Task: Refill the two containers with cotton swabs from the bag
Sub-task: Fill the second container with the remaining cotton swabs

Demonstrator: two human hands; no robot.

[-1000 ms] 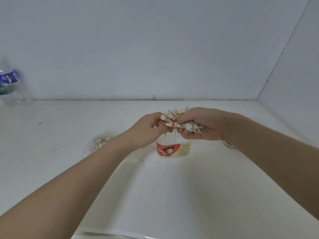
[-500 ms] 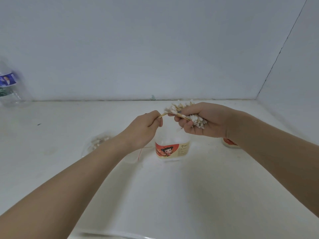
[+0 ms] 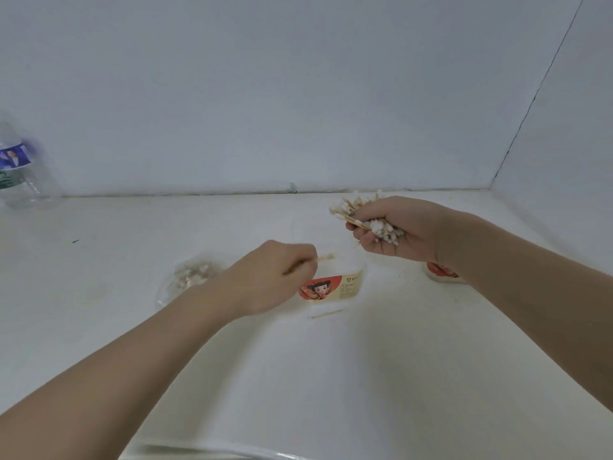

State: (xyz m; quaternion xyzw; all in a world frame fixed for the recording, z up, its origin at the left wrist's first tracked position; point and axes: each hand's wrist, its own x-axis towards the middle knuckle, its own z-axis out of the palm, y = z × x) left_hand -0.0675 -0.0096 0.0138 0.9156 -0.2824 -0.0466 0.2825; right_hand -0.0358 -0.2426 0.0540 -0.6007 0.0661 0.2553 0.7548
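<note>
Left hand [image 3: 272, 277], lowered from the bundle [image 3: 371, 217] in right hand [image 3: 398, 234], apparently pinching one swab [image 3: 325, 257] over container [image 3: 331, 287]; bare worktop [image 3: 331, 376] nearer.

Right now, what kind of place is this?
Probably a plain white tabletop set up in a corner, boxed in by bare white walls, not a lived-in room. On it are a labelled container, a clear bag and a water bottle, so it looks like a simple work or filming spot.
</note>
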